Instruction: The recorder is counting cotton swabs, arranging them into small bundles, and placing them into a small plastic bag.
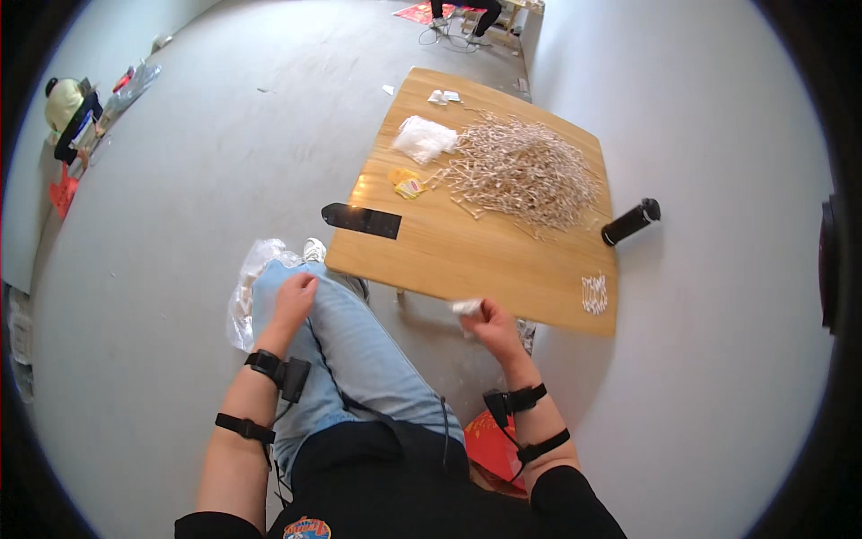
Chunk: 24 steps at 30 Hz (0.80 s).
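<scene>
My right hand [498, 328] is closed on a small white bundle [466, 307], blurred, just off the near edge of the wooden table [422, 260]. My left hand [294, 295] hovers over my left knee with its fingers curled together; anything inside them is hidden. Beside that knee hangs a clear plastic bag [242, 305] with whitish contents that I cannot make out. A big heap of cotton swabs [530, 171] spreads over the far right of the tabletop. Near the right corner lies a small separate group of cotton swabs [593, 294].
On the table are a stack of clear plastic bags [424, 139], a yellow packet [409, 186], small white pieces [444, 97] and a black phone-like slab [362, 221] jutting over the left edge. A black bottle [630, 222] stands by the right edge. Another person [72, 112] bends down far left.
</scene>
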Motion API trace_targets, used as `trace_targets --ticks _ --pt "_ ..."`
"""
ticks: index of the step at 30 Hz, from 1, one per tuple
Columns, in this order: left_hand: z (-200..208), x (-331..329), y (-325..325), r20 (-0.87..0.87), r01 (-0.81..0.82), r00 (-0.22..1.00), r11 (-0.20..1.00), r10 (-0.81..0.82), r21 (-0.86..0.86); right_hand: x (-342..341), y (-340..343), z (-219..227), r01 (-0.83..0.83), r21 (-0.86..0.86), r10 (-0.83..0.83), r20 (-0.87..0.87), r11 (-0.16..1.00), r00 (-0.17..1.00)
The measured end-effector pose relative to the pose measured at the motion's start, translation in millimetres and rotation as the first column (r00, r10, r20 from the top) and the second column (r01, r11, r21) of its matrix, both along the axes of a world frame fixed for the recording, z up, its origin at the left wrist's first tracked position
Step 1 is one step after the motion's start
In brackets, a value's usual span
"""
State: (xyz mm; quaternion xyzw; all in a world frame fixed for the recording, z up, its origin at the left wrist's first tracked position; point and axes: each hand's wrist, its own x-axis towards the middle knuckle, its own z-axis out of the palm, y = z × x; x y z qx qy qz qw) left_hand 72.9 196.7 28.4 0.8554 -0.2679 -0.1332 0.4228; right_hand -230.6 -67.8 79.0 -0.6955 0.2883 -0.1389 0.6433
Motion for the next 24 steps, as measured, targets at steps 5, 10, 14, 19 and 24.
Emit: trace_targets --ticks 5,10,14,19,24 --pt "128.8 -126.0 -63.5 -0.442 0.304 0.761 0.863 -0.475 -0.403 -5.5 34.6 77.7 0.114 0.068 -0.132 0.498 0.991 0.857" --pt "187.2 -181.9 -62.7 -0.665 0.199 0.478 0.808 -0.575 -0.555 -2.0 66.3 135.9 0.236 -0.722 0.169 0.441 0.65 0.882" --pt "188.0 -181.6 -58.4 -0.734 0.144 0.414 0.834 -0.539 -0.532 -8.9 71.0 144.6 0.302 -0.836 0.195 0.426 0.459 0.883" --pt "171.5 -177.4 -61.9 -0.788 0.128 0.28 0.835 -0.548 -0.535 -15.8 70.8 142.5 0.268 -0.922 0.232 0.336 0.281 0.913" --pt "144.9 -172.9 -78.0 -0.772 0.057 0.306 0.82 -0.557 -0.569 -11.3 63.9 120.1 0.205 -0.888 0.142 0.285 0.413 0.948"
